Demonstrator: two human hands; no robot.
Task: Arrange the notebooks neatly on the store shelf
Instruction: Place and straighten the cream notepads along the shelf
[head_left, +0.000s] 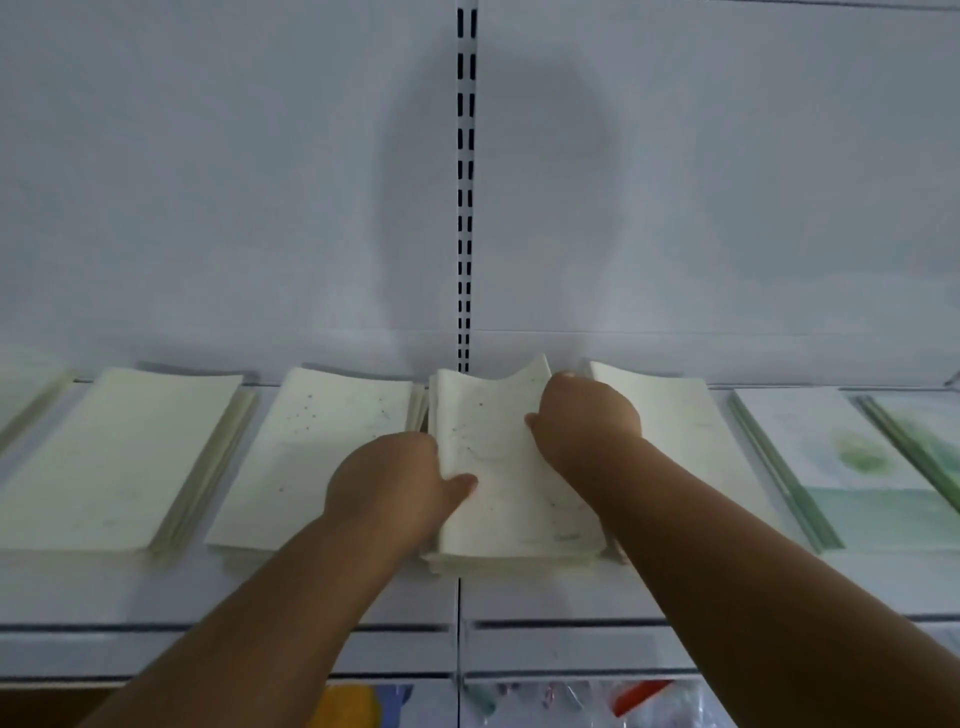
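Pale cream notebooks lie in flat stacks along a white store shelf (311, 597). The middle stack (498, 483) sits in front of the slotted upright. My left hand (389, 483) grips that stack's left edge, thumb on the top cover. On the stack's right side, near the far corner, my right hand (587, 421) holds the top notebook, whose far edge curls up. To the left lie a speckled cream stack (317, 452) and a plain cream stack (119, 457). Behind my right arm another cream stack (670, 421) shows.
Green-printed notebooks (852, 467) lie at the right, with more at the far right edge. A white back panel with a slotted upright (466, 208) rises behind the shelf. Below the shelf's front lip, coloured packaged goods (353, 706) show on a lower level.
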